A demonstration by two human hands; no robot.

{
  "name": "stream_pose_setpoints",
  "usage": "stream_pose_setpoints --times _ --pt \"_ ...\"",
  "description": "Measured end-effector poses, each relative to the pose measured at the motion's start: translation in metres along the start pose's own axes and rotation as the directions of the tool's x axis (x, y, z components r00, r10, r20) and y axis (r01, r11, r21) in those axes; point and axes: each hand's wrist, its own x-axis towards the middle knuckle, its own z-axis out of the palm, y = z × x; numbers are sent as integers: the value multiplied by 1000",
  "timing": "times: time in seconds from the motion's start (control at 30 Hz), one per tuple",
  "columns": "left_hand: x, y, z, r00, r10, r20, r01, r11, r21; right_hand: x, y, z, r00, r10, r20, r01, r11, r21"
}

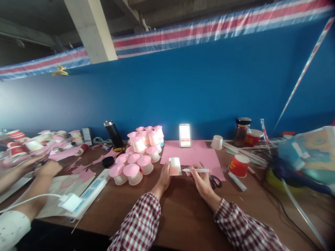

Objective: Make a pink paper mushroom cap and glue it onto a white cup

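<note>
My left hand [164,177] is closed round a small white paper cup [175,164] with a pinkish patch near its lower edge. In my right hand [201,178] is a white marker [200,170], lying nearly level, its tip close to the cup's side; whether it touches I cannot tell. Beneath and behind both hands a large pink paper sheet [204,153] lies on the brown table. Dark-handled scissors [216,182] rest beside my right hand, partly hidden by it. Left of my left hand stand several white cups topped with pink paper discs [133,170].
A white power strip [90,195] with a plugged-in charger [70,203] lies to the left. Beyond it, a co-worker's hands [48,167] work among cups and pink scraps. On the right are a red cup [238,165], a jar [242,132], a glue stick [237,182] and cables.
</note>
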Motion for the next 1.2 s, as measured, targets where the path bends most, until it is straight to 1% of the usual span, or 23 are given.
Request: stream_pose_setpoints --times 0.1,0.27,0.43,0.57,0.73,0.97,1.03,1.1,1.2 --pt "-1 12 -1 999 -44 -8 43 999 -30 0 -1 0 1000 -11 -10 11 1000 -9" --pt "-5 32 -3 997 -77 -22 75 993 -89 -1 -3 1 1000 -23 -19 22 1000 -18" --pt "-8 39 -3 994 -106 -31 102 988 -114 -2 -5 1 999 -37 -25 36 999 -21" --pt "-8 42 -3 995 -102 -22 98 989 -112 -1 -6 1 998 -43 -38 43 999 -20" --pt "-7 39 -4 996 -84 -8 82 991 -101 -1 -8 1 998 -43 -49 42 999 -26" --pt "-3 14 -2 998 -60 -3 60 995 -82 -2 -10 3 998 -41 -42 39 998 -40" --pt "-2 10 -1 999 -52 2 52 995 -87 -3 -11 3 999 -41 -36 39 998 -44" --pt "-2 10 -1 998 -58 4 58 993 -100 -3 -12 4 999 -42 -33 40 998 -48" --pt "-3 17 -1 996 -86 -4 85 987 -136 -3 -14 4 998 -43 -36 41 998 -56"
